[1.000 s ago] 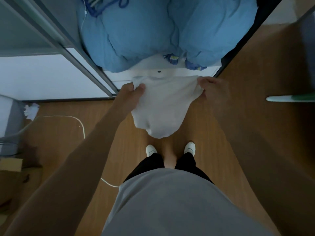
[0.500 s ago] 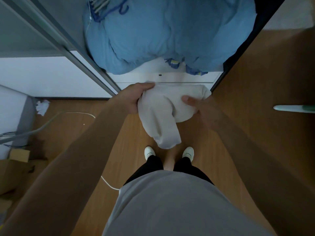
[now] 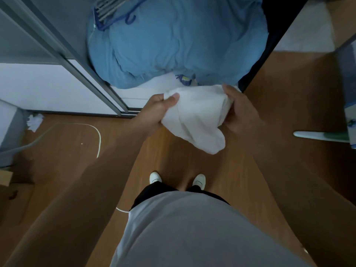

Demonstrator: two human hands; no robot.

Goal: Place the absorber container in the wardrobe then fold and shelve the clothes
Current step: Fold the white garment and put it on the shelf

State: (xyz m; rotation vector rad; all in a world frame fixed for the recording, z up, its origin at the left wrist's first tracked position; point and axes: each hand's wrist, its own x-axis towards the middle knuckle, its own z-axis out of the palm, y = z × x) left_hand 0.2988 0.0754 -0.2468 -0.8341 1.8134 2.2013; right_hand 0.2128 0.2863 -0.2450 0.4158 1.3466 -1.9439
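Note:
A white garment (image 3: 198,114) is bunched into a partly folded bundle in front of the open wardrobe (image 3: 134,93). My left hand (image 3: 156,110) grips its left end with the thumb on top. My right hand (image 3: 238,112) holds its right end from the side. A loose flap of the cloth hangs down over the wooden floor. The absorber container is not visible.
A big blue bedding bundle (image 3: 173,45) fills the wardrobe, with hangers (image 3: 111,10) on it. The sliding door frame (image 3: 77,62) runs at left. A white cable (image 3: 96,135), crumpled paper (image 3: 34,121) and cardboard (image 3: 11,189) lie on the floor at left; a white-green handle (image 3: 323,136) at right.
The garment was held spread wide by both hands, then gathered inward. Now it is a compact bundle, with my hands closer together and shifted to the right.

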